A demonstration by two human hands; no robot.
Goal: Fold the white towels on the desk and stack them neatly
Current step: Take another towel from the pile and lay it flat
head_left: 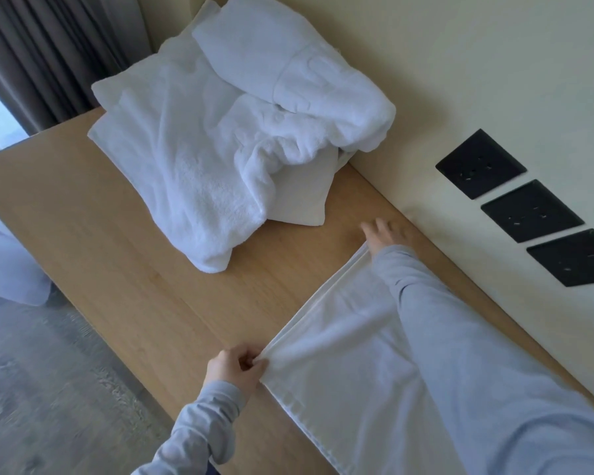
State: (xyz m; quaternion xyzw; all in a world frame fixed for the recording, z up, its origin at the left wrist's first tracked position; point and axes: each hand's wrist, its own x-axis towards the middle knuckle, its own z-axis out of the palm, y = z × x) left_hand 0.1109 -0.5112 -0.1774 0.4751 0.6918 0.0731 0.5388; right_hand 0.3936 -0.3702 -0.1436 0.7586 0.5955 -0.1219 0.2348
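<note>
White flat towel: thin, smooth-woven cloth with a stitched hem. It lies spread on the table at 5 o'clock, partly under the right sleeve. Its left edge shows 2 layers, so it looks doubled over already.
Left grip: at 6 o'clock, thumb and curled fingers pinching the near-left corner of the flat towel, which puckers there.
Right grip: reached out to the far corner of the same edge, toward 2 o'clock. The fingers look stretched over the table, but blur hides the thumb, so I cannot tell whether it pinches the hem or only presses it.
Step in hand: by my reading, squaring and tensioning the long left edge of a half-folded towel.
Next move: probably bringing 1 end over the other. That calls for both corners to be held firmly and the 2 layers kept flush, since thin cloth slides and skews easily.
Progress: early, judging by the heap not yet folded.
Wooden table: pale, matt grain with straight edges.
Terry pile: at 12 o'clock, well apart from the flat towel. It is thick, fluffy, crumpled and bulging, slumped against the wall.
Folded piece: flatter and smoother, poking out from under the pile's near side.
Wall sockets: 3 black square plates in a row at 3 o'clock.
Curtain: grey pleats at 10 o'clock.
</note>
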